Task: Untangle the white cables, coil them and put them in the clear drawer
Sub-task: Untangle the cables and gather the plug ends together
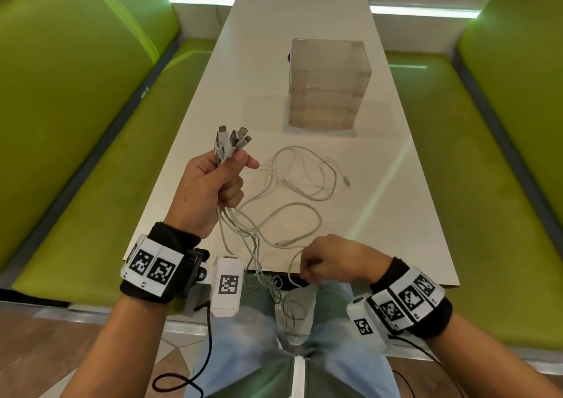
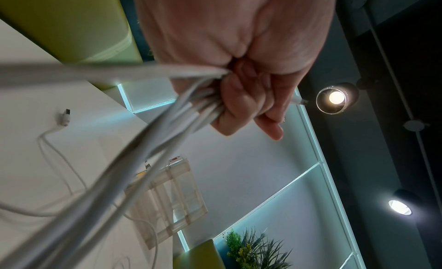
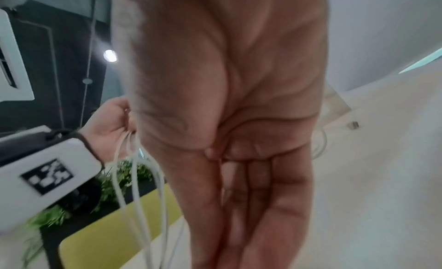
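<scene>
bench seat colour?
Bench seats are lime green; head view shows it best.

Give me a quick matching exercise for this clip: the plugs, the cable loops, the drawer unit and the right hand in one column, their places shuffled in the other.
1. plugs
2. cable loops
3. drawer unit
4. right hand

A. standing mid-table, beyond the cables
B. at the table's near edge, on a strand
C. sticking up out of the left hand
D. lying on the table

Pairs: 1-C, 2-D, 3-A, 4-B

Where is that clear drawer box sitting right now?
In the head view, the clear drawer unit stands upright on the white table, right of centre, beyond the loose white cables.
</scene>
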